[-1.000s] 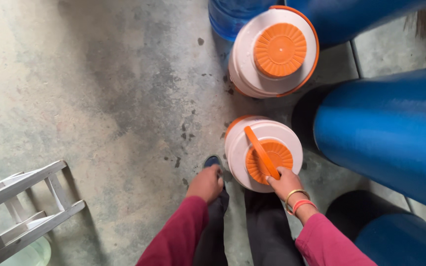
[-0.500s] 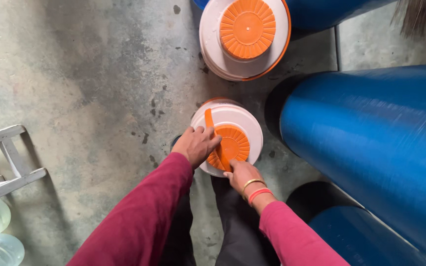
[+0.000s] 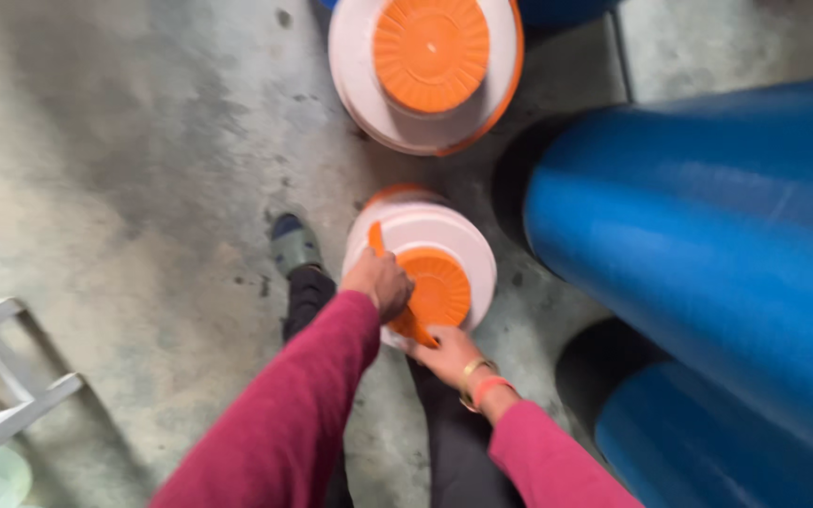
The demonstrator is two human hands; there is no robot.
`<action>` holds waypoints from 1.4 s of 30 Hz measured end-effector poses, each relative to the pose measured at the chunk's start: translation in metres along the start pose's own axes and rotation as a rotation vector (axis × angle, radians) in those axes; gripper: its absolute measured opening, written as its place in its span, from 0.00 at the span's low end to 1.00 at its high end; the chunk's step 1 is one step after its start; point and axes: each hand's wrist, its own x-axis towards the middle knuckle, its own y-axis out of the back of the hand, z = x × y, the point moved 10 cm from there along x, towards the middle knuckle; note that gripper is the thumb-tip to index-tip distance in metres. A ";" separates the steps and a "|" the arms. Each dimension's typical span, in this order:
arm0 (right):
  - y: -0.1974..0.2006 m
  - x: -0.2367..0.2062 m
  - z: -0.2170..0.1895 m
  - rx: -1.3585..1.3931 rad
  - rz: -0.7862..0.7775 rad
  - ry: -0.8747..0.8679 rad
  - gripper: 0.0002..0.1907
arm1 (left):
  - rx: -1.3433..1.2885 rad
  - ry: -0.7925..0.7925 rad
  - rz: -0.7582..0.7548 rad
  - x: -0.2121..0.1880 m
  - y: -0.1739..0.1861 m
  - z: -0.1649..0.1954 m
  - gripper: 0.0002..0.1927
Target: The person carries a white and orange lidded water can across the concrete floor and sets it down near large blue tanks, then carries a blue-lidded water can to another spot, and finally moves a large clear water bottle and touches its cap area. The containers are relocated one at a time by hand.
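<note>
Floor: a bare concrete floor (image 3: 124, 141), grey and mottled, with dark stains and specks near the middle of the view.
Room: it looked like a work or storage area, seen from straight above by the person standing in it.
Near jug: a white water cooler jug (image 3: 422, 254) with an orange lid (image 3: 437, 284) stood on the floor just in front of the person's feet.
Handle: an orange handle strap (image 3: 390, 282) ran slantwise across the jug's top, from its far left rim toward its near edge.
Left hand: the left hand (image 3: 380, 280) lay over the strap, fingers curled closed around it.
Right hand: the right hand (image 3: 446, 356) was at the jug's near rim, fingertips touching the strap's lower end; how tightly it gripped could not be told.
Far jug: a second white jug (image 3: 425, 66) with an orange lid stood farther off, apart from the near one.
Right edge: large blue drums (image 3: 708, 245) lay close beside the near jug, hemming that side in.
Left edge: a grey metal frame (image 3: 2, 386) stood at the lower left, well apart from the hands.
Open room: the widest free floor lay to the left and upper left.
Foot: a dark shoe (image 3: 292, 245) rested just left of the near jug.
</note>
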 end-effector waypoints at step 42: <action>-0.090 0.054 -0.154 -0.682 -0.065 0.056 0.28 | -1.100 0.512 0.503 -0.179 -0.111 -0.106 0.29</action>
